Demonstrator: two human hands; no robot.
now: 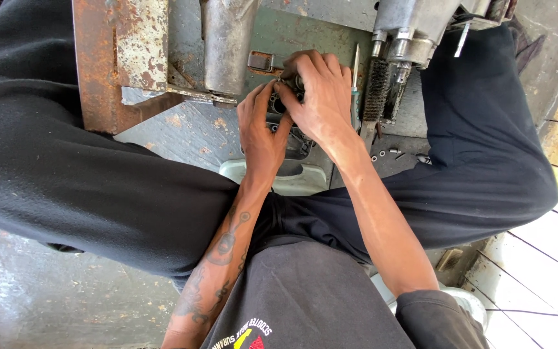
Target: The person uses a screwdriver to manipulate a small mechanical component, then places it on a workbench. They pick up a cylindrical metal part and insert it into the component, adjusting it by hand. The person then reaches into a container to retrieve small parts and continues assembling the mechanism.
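From the camera on my head, looking down between my knees: my left hand (261,129) is curled narrow, thumb and fingers cupped around the lower side of a small dark metal part (287,97), gripping it from below. My right hand (318,94) comes over the top of the same part, fingers bent and closed on its upper end, so both hands touch each other around it. The part is mostly hidden; what shows is dark grey, with round openings, greasy-looking. It sits over the middle of the grey floor slab (182,132), just above a pale plastic tray (305,178) near my lap. A wire brush (376,97) and a thin screwdriver (355,77) lie just right of my right hand. A rusty steel plate (108,58) stands at the slab's left edge.
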